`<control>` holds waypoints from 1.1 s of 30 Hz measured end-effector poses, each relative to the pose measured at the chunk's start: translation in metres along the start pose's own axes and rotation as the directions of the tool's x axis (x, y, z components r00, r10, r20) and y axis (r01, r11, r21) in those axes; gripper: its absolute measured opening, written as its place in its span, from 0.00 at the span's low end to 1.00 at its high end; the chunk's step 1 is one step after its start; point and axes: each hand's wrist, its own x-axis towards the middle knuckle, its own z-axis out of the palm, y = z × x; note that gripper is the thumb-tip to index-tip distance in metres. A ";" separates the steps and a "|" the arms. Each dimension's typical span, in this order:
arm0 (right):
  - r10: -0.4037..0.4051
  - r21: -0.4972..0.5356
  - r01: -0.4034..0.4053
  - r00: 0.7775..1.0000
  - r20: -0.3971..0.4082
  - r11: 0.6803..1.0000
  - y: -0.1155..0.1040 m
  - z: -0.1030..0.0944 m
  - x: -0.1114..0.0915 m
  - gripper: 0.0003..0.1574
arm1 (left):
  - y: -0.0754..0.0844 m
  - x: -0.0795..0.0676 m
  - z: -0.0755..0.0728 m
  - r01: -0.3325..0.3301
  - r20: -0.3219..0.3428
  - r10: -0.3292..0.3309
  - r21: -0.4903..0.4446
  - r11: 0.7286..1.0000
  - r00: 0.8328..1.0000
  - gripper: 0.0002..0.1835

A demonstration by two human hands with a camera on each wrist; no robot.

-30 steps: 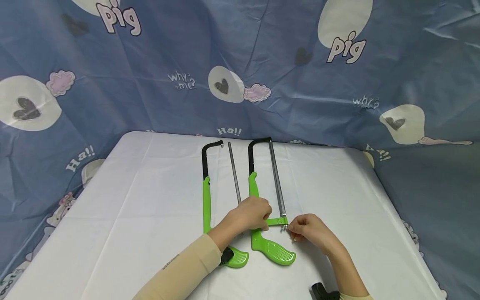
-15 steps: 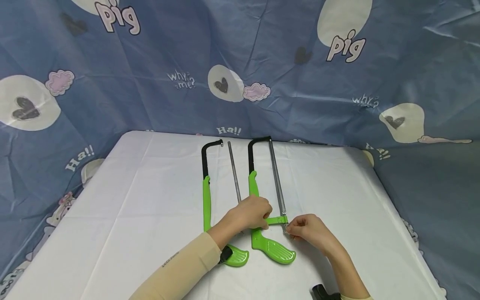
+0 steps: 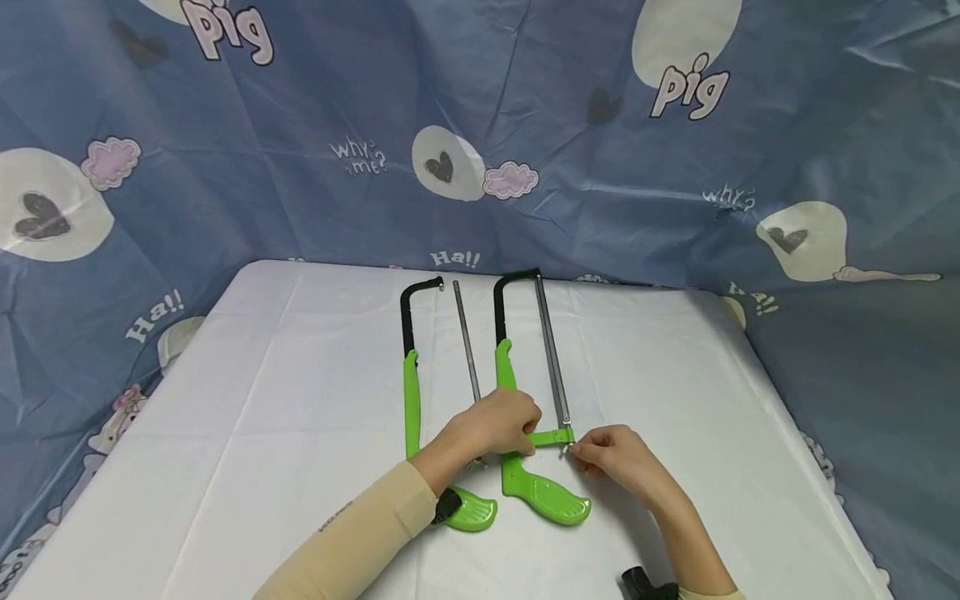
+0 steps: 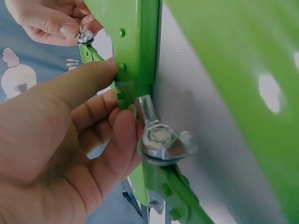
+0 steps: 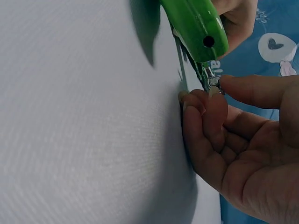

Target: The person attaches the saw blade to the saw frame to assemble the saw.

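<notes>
Two green-and-black hacksaws lie side by side. My left hand [image 3: 498, 422] pinches the green frame of the right hacksaw [image 3: 551, 500] just above its handle; the left wrist view shows thumb and fingers on this frame. A grey blade [image 3: 552, 350] runs along that saw's right side, up to the black hook. At the blade's near end, my right hand [image 3: 618, 457] pinches a silver wing nut [image 5: 214, 82] between thumb and finger. The left hacksaw [image 3: 412, 400] lies partly under my left forearm. Another wing nut [image 4: 161, 137] on a green bracket shows close up in the left wrist view.
Between the saws lies a thin grey strip [image 3: 467, 342], its far end apart from the left saw's black hook. My left hand and arm hide part of its near end. A white-covered table [image 3: 300, 400] meets a blue printed cloth [image 3: 300, 167] behind.
My right fingers have shifted slightly at the wing nut, whose wings now point differently. The left hand keeps its hold on the frame. The head view has shifted slightly.
</notes>
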 end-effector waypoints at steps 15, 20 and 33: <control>0.002 0.041 -0.001 1.000 -0.023 0.999 -0.001 -0.002 -0.002 0.10 | -0.001 0.003 -0.002 0.022 0.008 -0.021 -0.037 0.999 1.000 0.16; -0.006 0.054 0.008 1.000 -0.030 0.998 -0.002 0.001 -0.003 0.08 | -0.001 0.002 -0.003 0.014 0.009 -0.014 -0.019 1.000 1.000 0.16; -0.025 -0.009 0.025 1.000 0.015 1.000 -0.006 0.004 -0.007 0.16 | -0.001 0.000 0.000 0.002 0.015 -0.002 -0.013 1.000 1.000 0.14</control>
